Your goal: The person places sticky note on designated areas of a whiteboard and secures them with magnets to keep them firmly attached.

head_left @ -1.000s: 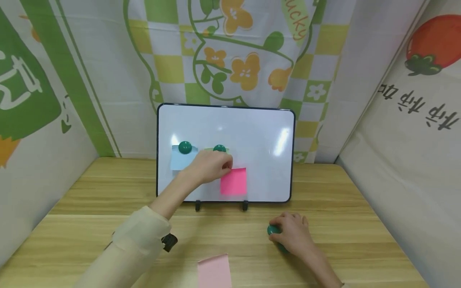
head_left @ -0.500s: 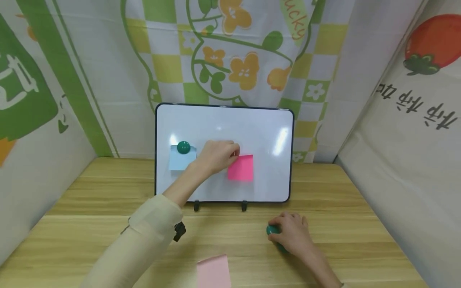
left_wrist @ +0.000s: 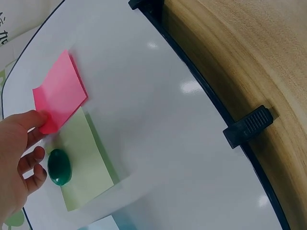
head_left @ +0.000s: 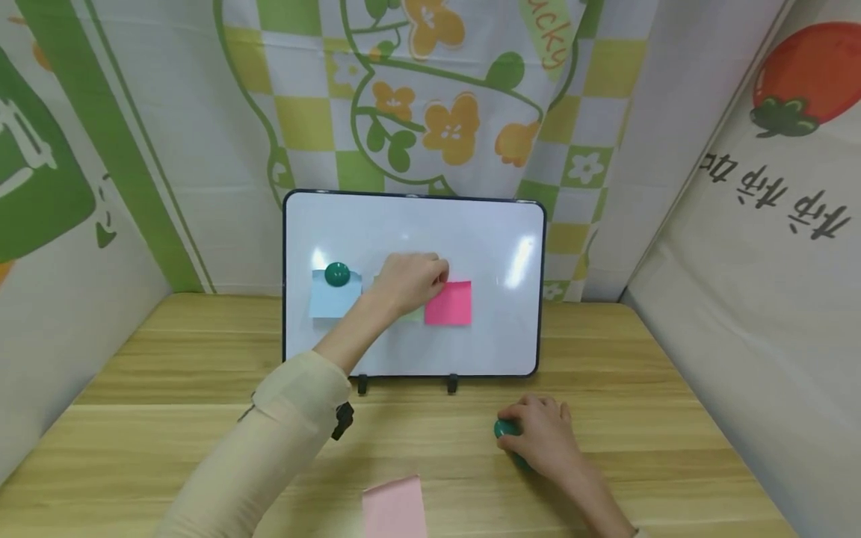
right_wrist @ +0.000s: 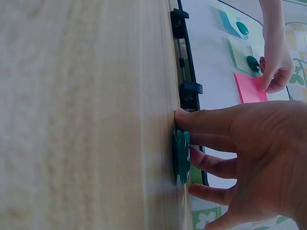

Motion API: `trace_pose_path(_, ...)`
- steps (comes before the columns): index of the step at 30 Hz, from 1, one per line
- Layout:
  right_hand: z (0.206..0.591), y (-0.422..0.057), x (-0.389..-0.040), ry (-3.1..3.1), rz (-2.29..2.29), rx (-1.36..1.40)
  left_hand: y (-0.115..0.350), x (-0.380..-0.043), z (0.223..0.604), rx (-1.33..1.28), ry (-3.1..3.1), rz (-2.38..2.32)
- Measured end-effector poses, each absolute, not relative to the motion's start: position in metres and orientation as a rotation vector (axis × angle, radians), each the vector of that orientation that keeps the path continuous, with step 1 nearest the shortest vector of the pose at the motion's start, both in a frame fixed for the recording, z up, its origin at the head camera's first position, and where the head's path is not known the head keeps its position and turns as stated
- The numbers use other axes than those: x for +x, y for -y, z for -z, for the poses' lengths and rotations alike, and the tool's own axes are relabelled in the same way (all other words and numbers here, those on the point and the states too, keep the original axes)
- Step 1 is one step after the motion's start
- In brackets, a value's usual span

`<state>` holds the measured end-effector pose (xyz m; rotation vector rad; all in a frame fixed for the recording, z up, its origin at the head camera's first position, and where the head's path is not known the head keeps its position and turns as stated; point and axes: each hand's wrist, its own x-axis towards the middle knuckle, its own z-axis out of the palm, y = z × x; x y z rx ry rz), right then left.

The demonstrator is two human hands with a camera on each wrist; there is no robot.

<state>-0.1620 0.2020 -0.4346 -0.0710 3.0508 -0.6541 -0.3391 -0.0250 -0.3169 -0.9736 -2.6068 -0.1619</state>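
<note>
My left hand (head_left: 412,282) pinches a bright pink sticky note (head_left: 449,303) by its upper left corner, in front of the whiteboard (head_left: 498,239). Beside it on the board is a pale green sticky note (left_wrist: 88,163) under a round green magnet (left_wrist: 59,167), mostly hidden by my hand in the head view. Farther left, a light blue sticky note (head_left: 334,299) hangs under another green magnet (head_left: 337,274). On the table my right hand (head_left: 543,433) has thumb and finger round a green magnet (head_left: 506,429); more green shows under the palm.
A pale pink sticky note (head_left: 395,508) lies on the wooden table (head_left: 168,441) near its front. Black clips (head_left: 452,384) support the whiteboard's lower edge. A patterned curtain (head_left: 309,123) hangs behind the board, with printed cloth walls on both sides.
My left hand has carried the bright pink note up and slightly right, level with the other notes. The pale green note's lower part now shows. My right hand stays by the magnet.
</note>
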Motion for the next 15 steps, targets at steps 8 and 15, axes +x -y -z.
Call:
trace_pose_path(8, 0.4347, -0.2012, -0.1633, -3.091, 0.585, -0.092, 0.0231, -0.3401, 0.3180, -0.974, 2.573, 0.095)
trace_pose_path(15, 0.4329, -0.1992, -0.1662, -3.132, 0.555, -0.121, 0.0218, -0.3405, 0.3205, -0.976, 2.565, 0.099)
